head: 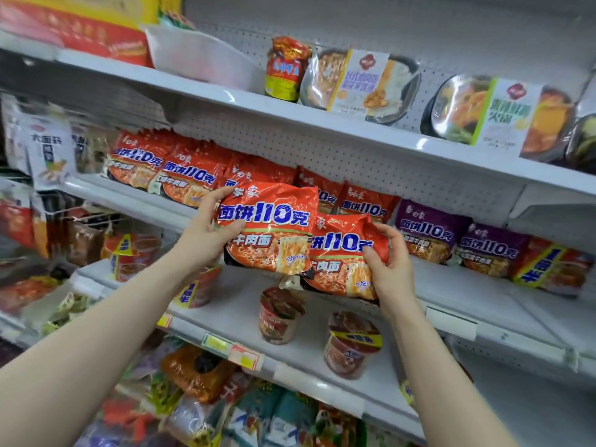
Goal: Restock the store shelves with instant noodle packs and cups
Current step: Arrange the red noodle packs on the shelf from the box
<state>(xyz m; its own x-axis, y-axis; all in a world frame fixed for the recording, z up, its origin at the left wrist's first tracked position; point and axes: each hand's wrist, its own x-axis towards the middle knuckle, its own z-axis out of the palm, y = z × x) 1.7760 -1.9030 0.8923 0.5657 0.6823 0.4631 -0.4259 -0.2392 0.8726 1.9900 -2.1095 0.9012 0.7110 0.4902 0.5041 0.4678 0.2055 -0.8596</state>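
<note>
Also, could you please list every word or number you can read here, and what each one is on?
"面饼110克", "牛肉面": red pack in left hand.
"饼110克", "肉面", partly hidden: second red pack in right hand.
"面饼110克": shelved red packs, purple packs.
"火锅": bowl sleeve, upper right.
Too blurred: cups, price tags, white bags.

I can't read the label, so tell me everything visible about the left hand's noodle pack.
The orange-red pack is a glossy, crinkled plastic bag with blue-and-white lettering and a noodle picture. It is held face-out, slightly tilted, before the shelf. The left hand grips its left edge; its right side overlaps a matching pack.
</note>
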